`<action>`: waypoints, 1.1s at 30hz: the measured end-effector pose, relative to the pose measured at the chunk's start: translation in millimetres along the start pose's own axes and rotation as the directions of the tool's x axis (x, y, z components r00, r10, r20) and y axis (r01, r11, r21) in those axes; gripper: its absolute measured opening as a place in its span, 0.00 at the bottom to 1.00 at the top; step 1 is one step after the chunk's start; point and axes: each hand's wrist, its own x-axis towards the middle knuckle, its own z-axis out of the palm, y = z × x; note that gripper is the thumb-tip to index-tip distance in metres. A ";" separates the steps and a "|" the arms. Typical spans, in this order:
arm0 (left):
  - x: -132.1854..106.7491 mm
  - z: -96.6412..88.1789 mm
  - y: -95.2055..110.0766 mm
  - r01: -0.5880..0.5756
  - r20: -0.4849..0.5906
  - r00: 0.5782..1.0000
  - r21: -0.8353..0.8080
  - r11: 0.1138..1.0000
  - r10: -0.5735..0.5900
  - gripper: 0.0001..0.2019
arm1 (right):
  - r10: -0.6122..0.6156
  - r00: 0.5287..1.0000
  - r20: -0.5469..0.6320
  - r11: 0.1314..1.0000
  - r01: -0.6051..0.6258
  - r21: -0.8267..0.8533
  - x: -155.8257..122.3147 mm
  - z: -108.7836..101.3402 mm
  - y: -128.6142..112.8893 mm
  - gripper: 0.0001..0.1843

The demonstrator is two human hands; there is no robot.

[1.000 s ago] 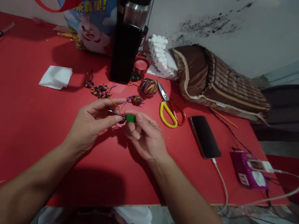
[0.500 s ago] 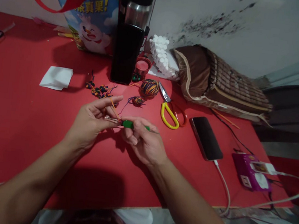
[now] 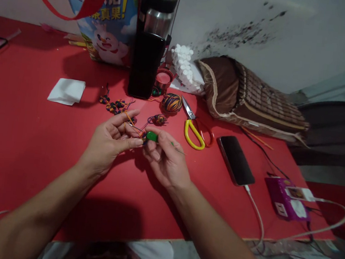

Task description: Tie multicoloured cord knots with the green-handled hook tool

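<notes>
My left hand [image 3: 105,140] pinches a small multicoloured crochet piece [image 3: 144,140] between thumb and fingers. Orange yarn [image 3: 129,117] loops over its raised index finger. My right hand [image 3: 168,156] is closed on a crochet hook [image 3: 152,136] with a green grip, whose tip side meets the piece by the left fingertips. Several crocheted bits [image 3: 112,107] of the same dark and orange yarn lie just beyond my left hand. Beyond my right hand are a tiny crocheted ball [image 3: 160,120] with loose ends and a yarn ball [image 3: 171,103].
Yellow-handled scissors [image 3: 195,135] and a phone on a cable [image 3: 236,159] lie right, with a purple power box [image 3: 286,198] farther out. A black phone [image 3: 146,66] leans on a steel bottle [image 3: 158,22] behind. White paper [image 3: 66,91] lies left; a brown cushion [image 3: 257,97] sits back right.
My right hand and the hook's green grip have risen slightly and turned. The left thumb now lies forward on the crochet piece, which shows more. The whole view has shifted slightly.
</notes>
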 end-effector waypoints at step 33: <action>1.0 0.4 -4.5 -0.049 0.012 0.999 -0.032 0.998 0.049 0.32 | 0.016 1.000 0.017 0.995 -0.018 0.095 -3.3 6.7 -1.8 0.10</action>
